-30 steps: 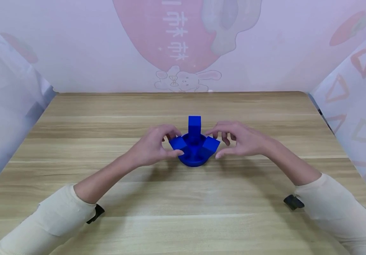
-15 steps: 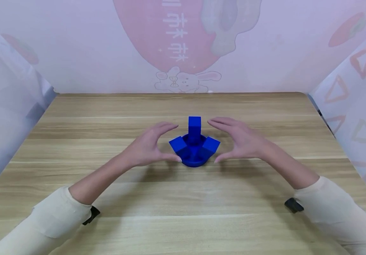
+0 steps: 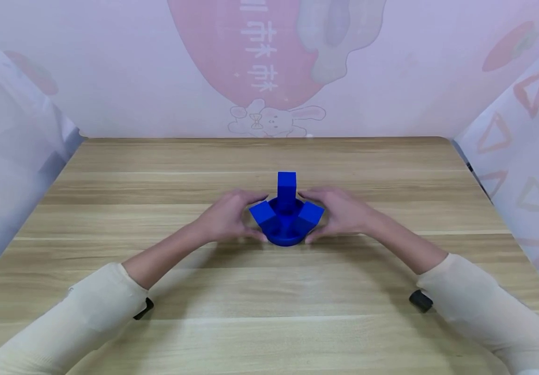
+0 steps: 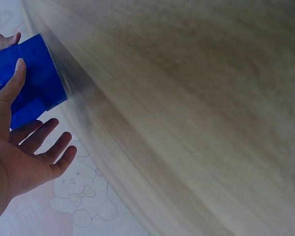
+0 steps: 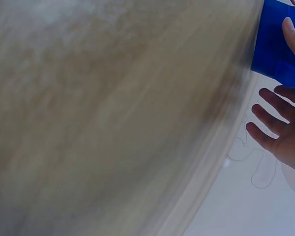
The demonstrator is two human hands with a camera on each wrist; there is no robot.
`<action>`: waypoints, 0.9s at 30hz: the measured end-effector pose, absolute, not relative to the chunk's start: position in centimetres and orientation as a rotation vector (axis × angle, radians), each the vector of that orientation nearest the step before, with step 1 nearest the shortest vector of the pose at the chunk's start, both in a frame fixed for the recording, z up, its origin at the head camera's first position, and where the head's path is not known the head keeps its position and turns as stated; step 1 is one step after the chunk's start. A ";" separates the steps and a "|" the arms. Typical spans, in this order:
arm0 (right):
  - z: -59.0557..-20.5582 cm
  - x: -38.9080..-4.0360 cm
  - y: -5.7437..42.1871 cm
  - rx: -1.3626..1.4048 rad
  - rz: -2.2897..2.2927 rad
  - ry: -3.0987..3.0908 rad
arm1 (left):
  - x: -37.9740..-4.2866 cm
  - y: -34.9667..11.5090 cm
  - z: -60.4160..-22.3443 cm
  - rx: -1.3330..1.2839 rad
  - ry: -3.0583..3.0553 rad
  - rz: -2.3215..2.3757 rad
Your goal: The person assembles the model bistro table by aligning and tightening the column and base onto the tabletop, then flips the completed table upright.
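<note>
A blue object with a round base and three square-ended arms that rise and spread outward stands on the wooden table. My left hand is at its left side and my right hand at its right, thumbs to the front and fingers to the back. In the left wrist view, the left thumb lies across the blue object while the other fingers are spread apart. The right wrist view catches part of the blue object beside the right hand, its fingers loosely spread. Whether the hands touch it I cannot tell.
The wooden table stretches to a pale wall sheet with printed strawberries and a rabbit at its far edge. Similar sheets hang on the left and right sides. Small black devices are fixed under both sleeves.
The fingers first loosened and straightened away from the blue object. Since then both hands have moved inward around its lower part. The blue object stays in the same place.
</note>
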State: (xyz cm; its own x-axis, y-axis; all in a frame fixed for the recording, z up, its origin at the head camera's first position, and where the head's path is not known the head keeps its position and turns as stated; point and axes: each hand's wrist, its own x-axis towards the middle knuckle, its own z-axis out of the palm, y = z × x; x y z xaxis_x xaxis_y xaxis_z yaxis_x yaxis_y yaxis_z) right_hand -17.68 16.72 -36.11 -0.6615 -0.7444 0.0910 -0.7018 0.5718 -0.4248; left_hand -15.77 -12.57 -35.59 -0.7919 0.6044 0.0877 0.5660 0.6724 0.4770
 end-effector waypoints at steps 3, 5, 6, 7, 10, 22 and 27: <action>-36.5 -17.8 16.5 -1.296 -0.740 2.657 | -15.9 -12.5 -35.8 0.965 2.798 0.769; -36.7 -17.9 16.4 -1.303 -0.781 2.636 | -16.0 -12.4 -35.9 0.964 2.798 0.774; -36.8 -17.9 16.4 -1.298 -0.797 2.631 | -16.0 -12.4 -36.0 0.972 2.797 0.779; -36.8 -17.9 16.5 -1.289 -0.806 2.630 | -16.1 -12.4 -36.1 0.980 2.796 0.785; -37.1 -18.0 16.5 -1.274 -0.827 2.636 | -16.2 -12.3 -36.4 1.013 2.792 0.810; -37.3 -17.9 16.6 -1.236 -0.852 2.679 | -16.3 -12.0 -36.9 0.971 2.783 0.889; -37.3 -17.9 16.6 -1.211 -0.863 2.684 | -16.3 -11.8 -36.8 0.932 2.775 0.898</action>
State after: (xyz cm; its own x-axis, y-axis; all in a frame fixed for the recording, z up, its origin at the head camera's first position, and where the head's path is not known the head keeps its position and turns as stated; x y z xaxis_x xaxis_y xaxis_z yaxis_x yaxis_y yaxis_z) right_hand -17.91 16.55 -37.34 -0.6861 -0.7101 0.1582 -0.6692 0.5308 -0.5200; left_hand -16.31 -11.81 -36.80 -0.8119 0.5740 0.1064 0.5276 0.6434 0.5547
